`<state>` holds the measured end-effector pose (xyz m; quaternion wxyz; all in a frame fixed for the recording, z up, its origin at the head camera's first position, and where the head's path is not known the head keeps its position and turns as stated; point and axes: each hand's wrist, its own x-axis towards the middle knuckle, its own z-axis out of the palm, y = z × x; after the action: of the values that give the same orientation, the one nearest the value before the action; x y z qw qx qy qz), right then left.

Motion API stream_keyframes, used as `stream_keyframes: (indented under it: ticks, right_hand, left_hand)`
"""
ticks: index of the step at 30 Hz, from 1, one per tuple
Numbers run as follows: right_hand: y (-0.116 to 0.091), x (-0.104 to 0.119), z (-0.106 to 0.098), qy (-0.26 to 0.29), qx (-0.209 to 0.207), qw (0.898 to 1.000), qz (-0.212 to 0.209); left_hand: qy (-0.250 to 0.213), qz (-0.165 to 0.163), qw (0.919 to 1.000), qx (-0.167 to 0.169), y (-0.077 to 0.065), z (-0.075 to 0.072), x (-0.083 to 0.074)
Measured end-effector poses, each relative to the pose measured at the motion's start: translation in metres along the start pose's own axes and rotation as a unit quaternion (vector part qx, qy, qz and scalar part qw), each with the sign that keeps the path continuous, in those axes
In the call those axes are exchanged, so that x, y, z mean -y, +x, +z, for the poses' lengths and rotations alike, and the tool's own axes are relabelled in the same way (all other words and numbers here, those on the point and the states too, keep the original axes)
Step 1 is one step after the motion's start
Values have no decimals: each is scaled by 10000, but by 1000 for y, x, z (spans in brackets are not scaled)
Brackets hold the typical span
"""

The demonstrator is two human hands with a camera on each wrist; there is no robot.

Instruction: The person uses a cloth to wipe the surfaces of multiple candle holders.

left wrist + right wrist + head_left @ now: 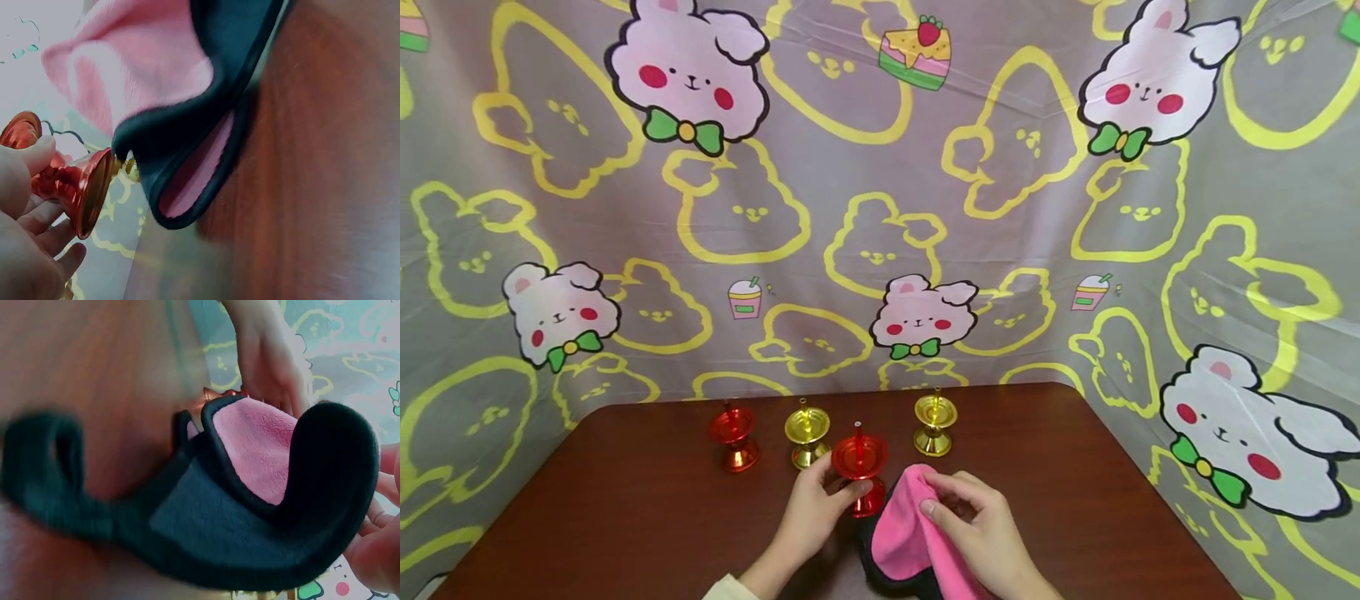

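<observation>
Left red stand [737,438]: upright, left of centre in the frame, towards the far edge of the tabletop [625,500]; nothing touches it.
Left gold stand [808,432]: upright, just right of that red one and partly behind the left hand [820,502].
Left-hand grip: thumb across the front of a stem, fingers curled behind it; the hand is closed around the waist of a second red stand, with the lower fingers spread.
Held red stand [859,460]: lower centre of the frame, bowl up and spike pointing upward; the left wrist view shows its hollow underside, so it is probably off the tabletop.
Cloth [901,537]: pink with black edging, bunched just right of the held stand at lower centre; whether it touches the base cannot be told.
Right gold stand [935,423]: upright, right of centre, beyond the cloth and apart from both hands.
Right-hand pinch [right hand]: the right hand [981,518] has thumb and fingertips closed on the pink upper part of the cloth.
Step in hand: seemingly readying the cloth to wipe the held stand.
Next move: likely calls for a steady left grip while the right brings the pink face against the red surface, clear of the spike.
</observation>
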<state>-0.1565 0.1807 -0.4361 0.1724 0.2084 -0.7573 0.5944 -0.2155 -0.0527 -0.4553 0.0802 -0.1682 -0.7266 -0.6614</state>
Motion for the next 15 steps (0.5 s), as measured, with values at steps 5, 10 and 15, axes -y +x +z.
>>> stream_keyframes:
  ticks: [5,10,15]
  right_hand:
    - [14,2,5,175,23,9993,332]
    - [22,4,14,120,49,9998,180]
    - [23,8,28,220,410,9989,75]
  left_hand:
    - [-328,-173,9983,438,-26,-11,-7]
    - [-481,-535,9920,1033,-45,-20,-12]
    - [-494,-609,9875,1365,-55,-25,-11]
